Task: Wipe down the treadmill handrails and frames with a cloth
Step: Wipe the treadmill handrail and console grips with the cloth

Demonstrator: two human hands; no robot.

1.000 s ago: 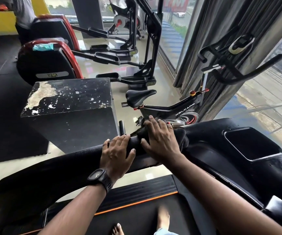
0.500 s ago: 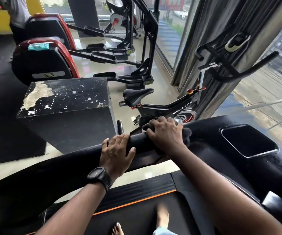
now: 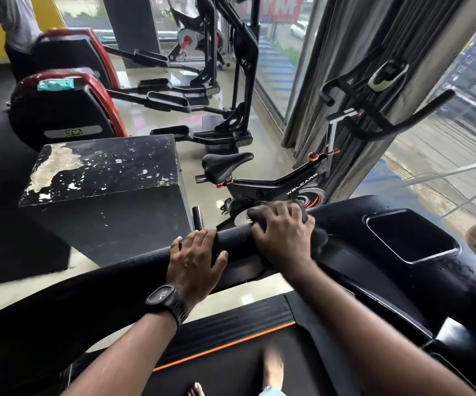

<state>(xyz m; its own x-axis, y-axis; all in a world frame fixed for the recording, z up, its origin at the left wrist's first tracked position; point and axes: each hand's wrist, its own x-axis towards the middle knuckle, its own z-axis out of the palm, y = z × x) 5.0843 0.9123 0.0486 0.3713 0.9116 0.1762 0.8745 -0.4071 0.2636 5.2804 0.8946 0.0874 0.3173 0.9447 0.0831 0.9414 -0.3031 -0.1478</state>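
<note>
Sliding away from the left hand (image 3: 194, 258), the right hand (image 3: 284, 238) now sits farther along the black padded handrail (image 3: 238, 234), towards the console, and a bare stretch of rail shows between the two hands. The right hand grasps a bunched dark grey cloth (image 3: 319, 237), fingers curled over it and pressing it onto the top of the handrail where the rail meets the glossy black treadmill console (image 3: 373, 267). The left hand grips the handrail itself, fingers draped over the top and thumb on the near side; a black wristwatch (image 3: 164, 300) sits on that wrist. Just right of the cloth, a rectangular recessed tray (image 3: 411, 238) is sunk into the console. Below the arms lies the black treadmill deck with an orange stripe (image 3: 225, 347), with a bare foot (image 3: 272, 367) on it. Beyond the handrail stand a black box with chipped paint (image 3: 102, 167) and a black exercise bike (image 3: 274, 184), close against the rail's far side. Red-and-black elliptical trainers (image 3: 65, 110) and grey curtains (image 3: 345, 67) stand farther off.
</note>
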